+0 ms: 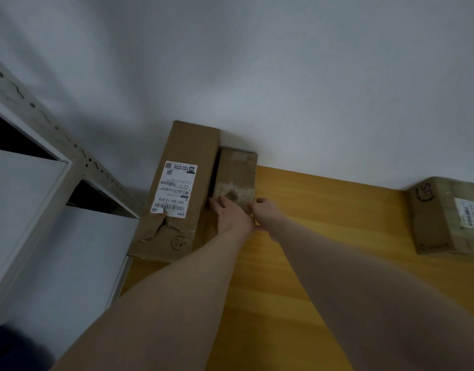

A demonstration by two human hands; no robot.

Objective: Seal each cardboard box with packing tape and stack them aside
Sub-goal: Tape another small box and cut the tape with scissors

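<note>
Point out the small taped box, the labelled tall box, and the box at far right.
small taped box (237,178): head view, top face.
labelled tall box (189,145): head view, bare cardboard above label.
far-right box (431,223): head view, left face.

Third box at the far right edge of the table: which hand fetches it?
Right, probably. The right hand is on the small box's right side, nearer the far-right box; the left hand would cross over.
</note>
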